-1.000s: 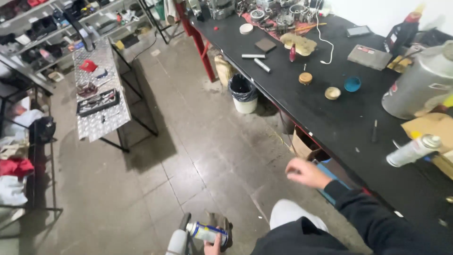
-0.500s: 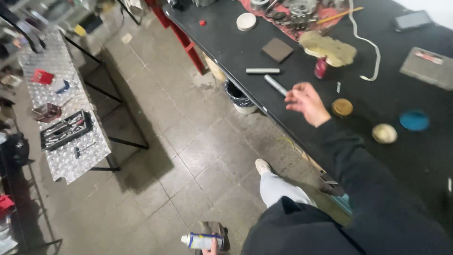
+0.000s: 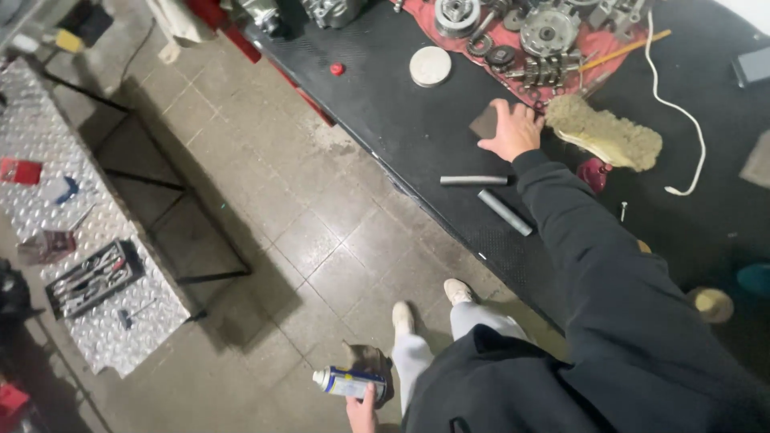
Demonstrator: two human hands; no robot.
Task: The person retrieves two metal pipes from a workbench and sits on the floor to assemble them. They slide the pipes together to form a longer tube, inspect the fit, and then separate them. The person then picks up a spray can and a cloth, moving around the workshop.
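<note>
Right hand (image 3: 512,128) lands flat on a small dark square pad (image 3: 484,122) on the black workbench (image 3: 401,128), fingers spread over its edge. Left hand (image 3: 362,413) hangs low, clasping a blue-and-white spray can (image 3: 347,382) sideways above the tiled floor (image 3: 265,240).

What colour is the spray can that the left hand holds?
The spray can in the left hand is blue with a yellow band and white cap, seen in the head view.

Matt black ribbed desk (image 3: 401,120); glossy metal spray can (image 3: 346,382); dull grey metal tubes (image 3: 473,180); fuzzy cloth pad (image 3: 613,136); embossed shiny metal table (image 3: 104,321).
</note>
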